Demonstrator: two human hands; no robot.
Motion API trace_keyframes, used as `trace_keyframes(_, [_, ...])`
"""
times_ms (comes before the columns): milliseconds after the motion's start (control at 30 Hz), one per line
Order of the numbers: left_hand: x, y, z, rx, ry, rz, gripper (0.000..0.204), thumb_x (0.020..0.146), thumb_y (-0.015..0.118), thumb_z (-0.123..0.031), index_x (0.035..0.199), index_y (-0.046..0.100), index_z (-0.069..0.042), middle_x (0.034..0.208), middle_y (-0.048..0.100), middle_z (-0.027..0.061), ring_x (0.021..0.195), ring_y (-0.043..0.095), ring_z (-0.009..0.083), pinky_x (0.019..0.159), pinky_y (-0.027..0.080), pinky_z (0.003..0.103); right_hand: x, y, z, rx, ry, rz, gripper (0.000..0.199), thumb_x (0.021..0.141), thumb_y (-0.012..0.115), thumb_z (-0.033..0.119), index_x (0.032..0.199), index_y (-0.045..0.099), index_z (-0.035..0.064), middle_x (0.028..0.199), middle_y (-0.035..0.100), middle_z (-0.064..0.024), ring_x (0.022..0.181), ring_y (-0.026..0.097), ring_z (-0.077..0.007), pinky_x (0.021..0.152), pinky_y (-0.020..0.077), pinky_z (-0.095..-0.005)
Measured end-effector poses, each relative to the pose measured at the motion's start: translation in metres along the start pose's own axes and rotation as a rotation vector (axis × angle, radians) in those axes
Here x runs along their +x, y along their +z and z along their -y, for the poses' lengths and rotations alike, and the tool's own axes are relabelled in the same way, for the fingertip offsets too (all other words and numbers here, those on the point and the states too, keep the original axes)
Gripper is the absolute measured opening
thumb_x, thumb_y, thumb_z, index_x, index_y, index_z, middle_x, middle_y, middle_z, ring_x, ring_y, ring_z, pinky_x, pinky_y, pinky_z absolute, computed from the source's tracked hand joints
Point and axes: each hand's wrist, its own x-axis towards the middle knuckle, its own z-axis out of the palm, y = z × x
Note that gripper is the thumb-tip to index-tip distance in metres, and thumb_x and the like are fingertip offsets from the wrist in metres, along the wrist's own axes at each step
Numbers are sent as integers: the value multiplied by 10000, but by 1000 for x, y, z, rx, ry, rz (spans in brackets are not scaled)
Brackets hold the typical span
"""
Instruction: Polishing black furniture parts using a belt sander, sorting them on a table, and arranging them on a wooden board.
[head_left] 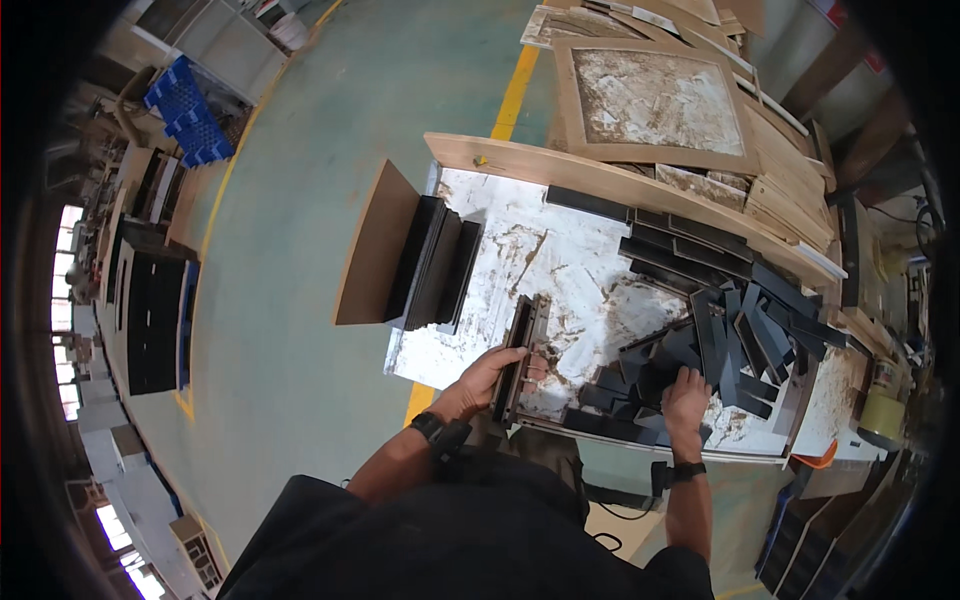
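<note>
Left hand (487, 378) grip clasps small stack of dark strips (519, 352) standing on edge, centre of frame, on white-smeared bench (560, 260). Right hand (686, 398) rests fingers-down on loose pile of dark offcuts (720, 345), lower right; whether closed on one piece, cannot tell. Judgement: keep stack squared, edges flush, thumb bracing. Fingertips hidden among pieces; bench's right end blurred by lens rim.

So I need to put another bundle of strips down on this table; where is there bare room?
Bare white tabletop lies between the upright dark boards and the long strips, beyond the left hand and its bundle. It is crowded around the right hand, at the heap of dark offcuts.
</note>
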Motion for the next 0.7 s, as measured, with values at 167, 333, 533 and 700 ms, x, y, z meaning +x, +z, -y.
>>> trace_keyframes(167, [2,17,11,-48,72,15,366,1017,576,-228,1303,535,-3,1164,683,158,1036,694,254,841,602,365,22,-31,0,225,-139,-54,172,821,641,129,953,587,34,874,598,-159,862,622,-357,765,463,-509])
trace_keyframes(333, [13,52,29,10,183,-61,345,1000,607,-188,1281,538,0,1124,685,146,980,693,243,811,605,364,33,-50,55,1148,104,162,261,913,675,165,1102,641,-11,910,715,-139,820,697,-197,733,535,-355])
trace_keyframes(533, [3,91,30,62,246,-181,353,996,595,-138,1311,551,15,1083,692,135,909,692,227,791,600,358,40,-73,103,1659,-17,500,171,992,582,92,1085,639,-40,896,662,-24,788,595,-98,711,484,-266])
trace_keyframes(700, [-15,102,22,66,320,-152,242,985,618,-126,1203,591,-24,1042,676,110,886,685,208,742,599,346,47,-83,126,2178,117,800,242,1021,495,62,1214,582,-54,1098,685,-118,944,666,-186,855,538,-335])
